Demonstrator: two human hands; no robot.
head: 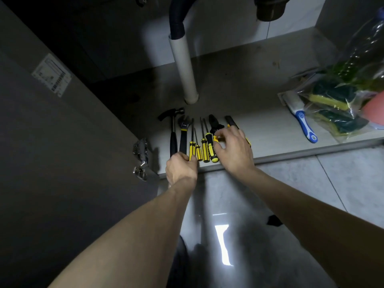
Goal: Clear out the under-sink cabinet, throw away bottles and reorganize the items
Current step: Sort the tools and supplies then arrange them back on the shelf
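Where right hand point(232, 150) covers pliers point(214, 126) | fingers pinching | left hand point(180, 167) fingers unclear

Plenty of bare cabinet floor point(259, 104) is left between the white drain pipe point(184, 69) and the plastic bag of sponges point(340, 100) on the right, so that stretch can be reached straight in from the front. The left-centre front edge is taken up by a tight row of tools point(197, 140), handles side by side with barely any gaps, and both hands are already parked on it: left hand point(181, 168) at the near handle ends, right hand point(233, 150) over the pliers. The pipe stands right behind the row, blocking reach to the back there. The left side is closed off by the open cabinet door point(62, 132) and its hinge point(141, 157). A blue-handled brush point(304, 123) lies just beside the bag.
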